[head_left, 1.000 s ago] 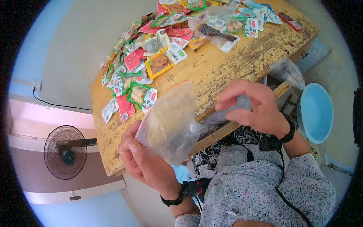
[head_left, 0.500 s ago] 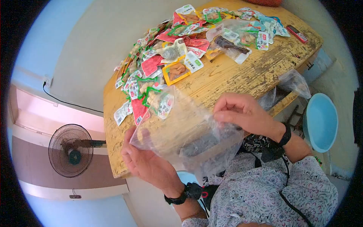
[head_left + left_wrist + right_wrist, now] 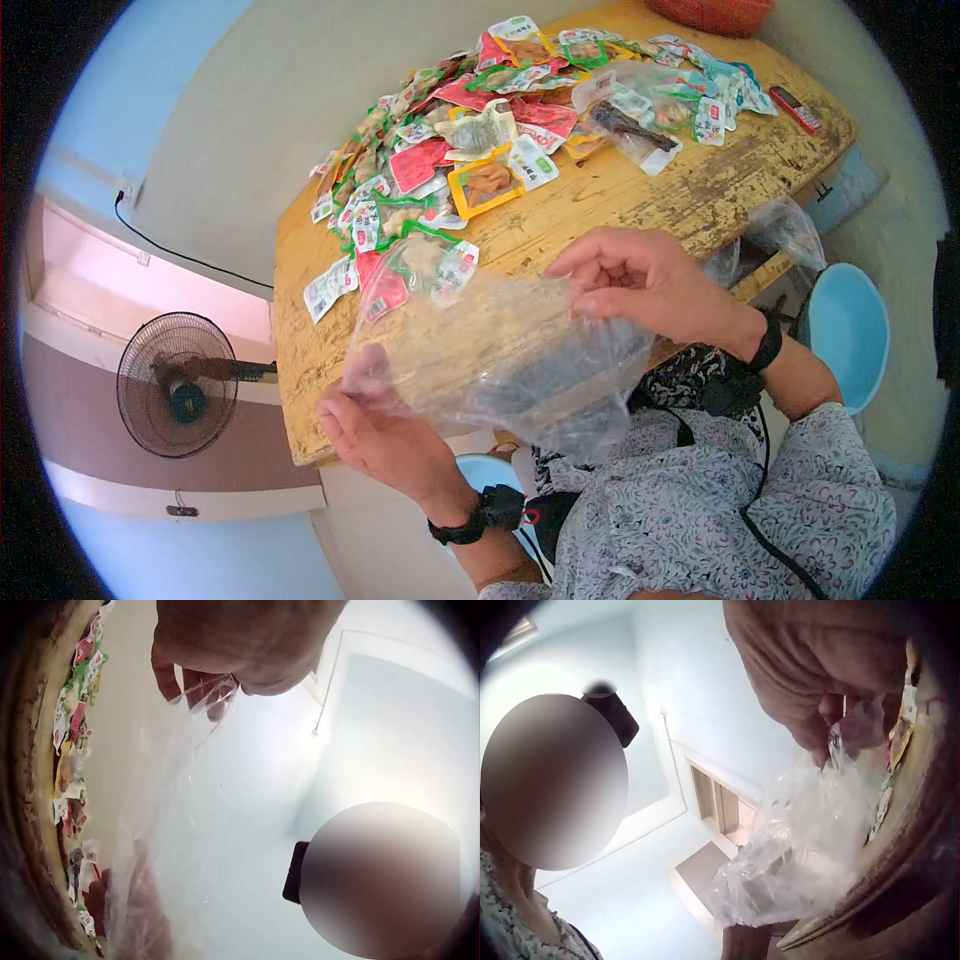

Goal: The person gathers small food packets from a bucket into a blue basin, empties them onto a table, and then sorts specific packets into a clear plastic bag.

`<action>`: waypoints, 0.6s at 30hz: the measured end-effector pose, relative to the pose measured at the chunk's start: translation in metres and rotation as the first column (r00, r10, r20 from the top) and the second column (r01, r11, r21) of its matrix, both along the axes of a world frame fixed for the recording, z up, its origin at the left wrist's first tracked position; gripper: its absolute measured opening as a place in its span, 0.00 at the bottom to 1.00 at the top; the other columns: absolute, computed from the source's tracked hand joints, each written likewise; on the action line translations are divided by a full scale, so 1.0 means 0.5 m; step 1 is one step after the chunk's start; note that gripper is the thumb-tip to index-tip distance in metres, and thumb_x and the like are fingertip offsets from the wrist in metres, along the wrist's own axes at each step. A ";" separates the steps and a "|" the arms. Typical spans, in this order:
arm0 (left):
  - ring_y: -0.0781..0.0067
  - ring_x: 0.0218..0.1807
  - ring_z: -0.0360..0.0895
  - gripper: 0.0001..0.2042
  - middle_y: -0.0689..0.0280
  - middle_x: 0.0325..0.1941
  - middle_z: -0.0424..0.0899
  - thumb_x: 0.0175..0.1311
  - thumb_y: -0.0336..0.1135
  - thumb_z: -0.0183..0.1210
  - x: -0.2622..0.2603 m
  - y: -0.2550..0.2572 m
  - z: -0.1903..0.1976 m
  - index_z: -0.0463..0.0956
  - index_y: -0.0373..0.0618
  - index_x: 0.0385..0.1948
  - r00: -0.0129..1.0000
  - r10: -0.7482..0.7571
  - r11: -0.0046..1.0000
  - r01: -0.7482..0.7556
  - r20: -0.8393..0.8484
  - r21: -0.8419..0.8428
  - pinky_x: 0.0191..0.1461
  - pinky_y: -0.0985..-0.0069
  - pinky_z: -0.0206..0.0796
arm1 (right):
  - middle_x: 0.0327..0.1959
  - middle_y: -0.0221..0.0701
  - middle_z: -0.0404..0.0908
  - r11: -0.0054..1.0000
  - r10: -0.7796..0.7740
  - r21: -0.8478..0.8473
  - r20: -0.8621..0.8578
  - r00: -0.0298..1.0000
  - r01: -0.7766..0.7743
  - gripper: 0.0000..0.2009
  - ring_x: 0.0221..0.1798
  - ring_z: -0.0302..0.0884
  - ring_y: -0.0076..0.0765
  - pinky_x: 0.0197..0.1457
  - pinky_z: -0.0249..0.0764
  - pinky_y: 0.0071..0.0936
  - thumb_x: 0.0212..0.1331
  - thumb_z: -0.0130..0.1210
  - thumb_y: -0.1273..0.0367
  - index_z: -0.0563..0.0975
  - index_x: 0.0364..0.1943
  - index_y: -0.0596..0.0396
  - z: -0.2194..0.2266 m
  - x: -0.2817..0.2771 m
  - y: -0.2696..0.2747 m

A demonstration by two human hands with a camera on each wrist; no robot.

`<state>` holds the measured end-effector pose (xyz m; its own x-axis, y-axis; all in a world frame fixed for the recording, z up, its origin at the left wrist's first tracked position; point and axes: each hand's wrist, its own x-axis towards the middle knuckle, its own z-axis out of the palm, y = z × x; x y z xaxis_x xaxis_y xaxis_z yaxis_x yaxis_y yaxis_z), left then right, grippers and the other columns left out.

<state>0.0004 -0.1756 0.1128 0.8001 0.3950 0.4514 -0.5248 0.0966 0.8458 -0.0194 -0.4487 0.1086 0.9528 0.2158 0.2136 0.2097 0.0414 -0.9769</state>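
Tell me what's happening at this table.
A person holds a clear plastic bag between both hands at the near edge of the worn wooden table. The left hand pinches one corner, and the right hand grips the other side. No food packet can be made out inside the bag. Small sealed food packets lie heaped across the table, with a red and black phone near its far right corner.

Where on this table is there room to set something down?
The table is bare between the packets and right hand, and between phone and near edge. The corner left of the clear bag is bare too. Packets crowd the far side.
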 end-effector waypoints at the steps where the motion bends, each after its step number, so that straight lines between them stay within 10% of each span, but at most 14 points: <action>1: 0.63 0.52 0.80 0.18 0.52 0.49 0.81 0.81 0.46 0.42 -0.001 0.010 -0.001 0.71 0.38 0.46 0.998 -0.063 0.997 0.063 0.004 -0.034 0.63 0.62 0.72 | 0.34 0.24 0.81 0.999 0.009 0.032 -0.011 1.000 -0.009 0.15 0.37 0.76 0.15 0.43 0.74 0.18 0.64 0.59 0.75 0.78 0.55 0.57 0.008 0.003 -0.003; 11: 0.73 0.55 0.77 0.25 0.56 0.65 0.77 0.72 0.34 0.53 0.003 0.062 -0.004 0.65 0.39 0.70 0.854 -0.381 0.924 0.369 -0.355 -0.104 0.53 0.78 0.71 | 0.40 0.27 0.84 0.978 0.100 -0.199 0.166 0.981 -0.066 0.12 0.43 0.80 0.20 0.50 0.76 0.23 0.66 0.57 0.73 0.81 0.52 0.57 0.077 0.032 0.004; 18: 0.86 0.26 0.73 0.26 0.61 0.53 0.85 0.63 0.28 0.63 -0.026 0.099 -0.032 0.71 0.39 0.64 0.730 -0.478 0.802 0.590 -0.488 0.098 0.25 0.85 0.63 | 0.46 0.30 0.84 0.962 0.167 -0.255 0.260 0.951 -0.099 0.11 0.47 0.81 0.24 0.54 0.77 0.25 0.66 0.58 0.75 0.82 0.50 0.59 0.087 0.072 0.013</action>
